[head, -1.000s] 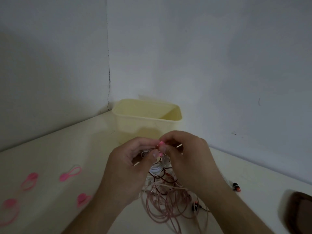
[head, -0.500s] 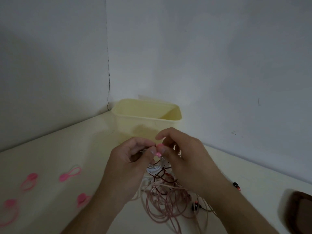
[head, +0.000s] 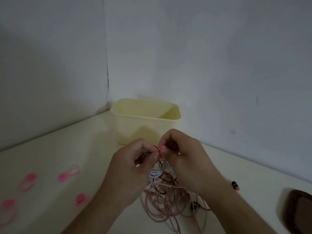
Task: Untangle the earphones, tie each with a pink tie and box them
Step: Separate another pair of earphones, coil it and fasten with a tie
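From the head view, my only one, I see both hands raised just in front of the pale yellow box [head: 145, 120], which stands open-topped in the corner where the two grey walls meet. What I can see of its inside looks bare; the near wall hides its floor from me.

My left hand [head: 130, 168] has its fingers curled in, thumb and forefinger pinching a small coil of white cable [head: 157, 173]. My right hand [head: 184, 159] is curled as well, its fingertips closed narrowly on a pink tie [head: 162, 147] at the top of that coil; the two hands touch there. Whether the tie is fastened I cannot tell.

Beneath the hands lies the tangle of earphones [head: 165, 205] on the cream table [head: 70, 149]: pinkish loops, some dark red wire, a black earbud at its right edge. A small red and black plug [head: 235, 185] lies apart to the right.

To the left, well away from the tangle, four spare pink ties [head: 68, 174] lie flat on the table. At the right edge I see part of a dark brown object [head: 298, 210]; I cannot say what it is.
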Tool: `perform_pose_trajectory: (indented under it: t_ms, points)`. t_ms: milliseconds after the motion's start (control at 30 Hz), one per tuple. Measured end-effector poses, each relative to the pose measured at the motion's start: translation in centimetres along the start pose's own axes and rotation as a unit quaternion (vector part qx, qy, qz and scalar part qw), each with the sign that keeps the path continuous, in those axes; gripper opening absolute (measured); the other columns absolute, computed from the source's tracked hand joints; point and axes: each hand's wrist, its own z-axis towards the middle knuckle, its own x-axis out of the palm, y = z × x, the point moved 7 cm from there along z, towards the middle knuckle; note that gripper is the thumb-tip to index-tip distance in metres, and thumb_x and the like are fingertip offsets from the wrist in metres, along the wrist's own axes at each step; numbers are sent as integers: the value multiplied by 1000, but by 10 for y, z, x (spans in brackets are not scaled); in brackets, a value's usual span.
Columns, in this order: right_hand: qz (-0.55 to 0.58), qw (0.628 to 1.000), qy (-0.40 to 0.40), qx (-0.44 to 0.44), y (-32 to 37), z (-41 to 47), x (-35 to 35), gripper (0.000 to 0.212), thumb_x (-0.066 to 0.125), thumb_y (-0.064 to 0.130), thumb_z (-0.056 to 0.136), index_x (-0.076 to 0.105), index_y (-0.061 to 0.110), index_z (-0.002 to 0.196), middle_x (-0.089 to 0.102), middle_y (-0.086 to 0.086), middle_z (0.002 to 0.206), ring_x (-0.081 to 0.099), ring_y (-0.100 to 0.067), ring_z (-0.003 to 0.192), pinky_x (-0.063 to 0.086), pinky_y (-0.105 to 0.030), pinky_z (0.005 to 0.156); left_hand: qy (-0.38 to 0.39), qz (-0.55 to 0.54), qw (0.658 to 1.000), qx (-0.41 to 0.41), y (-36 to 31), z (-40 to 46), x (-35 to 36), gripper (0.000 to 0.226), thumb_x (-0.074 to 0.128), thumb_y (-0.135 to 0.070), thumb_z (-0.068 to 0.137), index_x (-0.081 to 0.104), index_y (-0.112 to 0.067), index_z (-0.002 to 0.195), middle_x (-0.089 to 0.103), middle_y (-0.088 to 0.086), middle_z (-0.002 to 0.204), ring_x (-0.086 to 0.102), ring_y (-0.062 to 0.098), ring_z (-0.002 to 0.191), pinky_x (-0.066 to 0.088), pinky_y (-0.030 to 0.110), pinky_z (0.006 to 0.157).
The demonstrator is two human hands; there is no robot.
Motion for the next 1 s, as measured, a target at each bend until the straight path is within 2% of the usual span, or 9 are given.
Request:
perform_pose_trajectory:
  t_ms: [100,200,333,600,700,767,867,933,1000]
  points:
    - [4,1000,-6,13,-3,0,1,18,65,13,98,63,29,89,72,11,82,66,-12,78,57,-53,83,8,19,1000,6,2,0,1,20,74,-6,94,72,-24,87,78,-2,88,74,21,87,58,50,80]
    - [11,999,-20,28,-5,1,-1,17,69,14,96,69,30,94,73,12,84,70,-9,81,59,-46,83,10,25,1000,7,1,-1,0,18,74,-7,94,73,-25,88,77,-1,87,72,23,86,58,53,82]
    - [-16,1000,-13,16,2,3,-3,16,71,17,98,75,31,92,73,12,86,68,-4,86,56,-29,79,-1,-6,1000,11,2,0,-2,22,75,-9,94,71,-29,86,78,-2,86,72,17,84,54,39,75]
    - [-107,994,-30,0,6,3,-1,15,63,24,102,61,31,89,61,14,94,58,-5,92,55,-47,84,-10,-44,999,2,2,-1,2,18,75,-6,93,73,-24,88,79,3,92,74,18,89,54,31,79]
    - [-111,993,-42,16,4,4,-7,17,61,25,104,60,32,89,65,13,94,60,-4,89,55,-38,80,-30,-67,997,-27,1,1,0,14,72,-6,94,73,-18,100,80,-1,100,75,14,98,55,23,83]
    - [-73,994,-75,33,1,4,-16,17,62,27,104,62,32,88,70,11,89,63,-2,83,53,-26,72,-63,-66,994,-54,5,8,-8,26,71,-8,96,69,-27,114,79,-6,107,73,9,105,56,29,93]
    - [-23,990,-133,44,-3,3,-32,16,65,32,102,66,31,86,72,15,82,64,2,76,46,-13,62,-72,72,992,-69,4,26,-20,55,66,-22,99,48,-56,138,76,-14,101,69,-2,95,53,23,92]
    - [-7,987,-154,52,-6,4,-39,16,65,33,101,68,31,86,72,18,80,63,2,69,43,-10,60,-41,184,979,-83,-1,42,-22,70,61,-27,101,27,-61,151,73,-14,92,66,1,84,46,11,72]
    - [14,984,-169,60,-8,5,-44,16,65,31,101,69,31,86,73,15,80,62,-1,65,44,-11,59,-18,237,965,-111,-1,56,-22,66,57,-35,103,24,-56,156,69,-12,91,62,2,82,42,16,67]
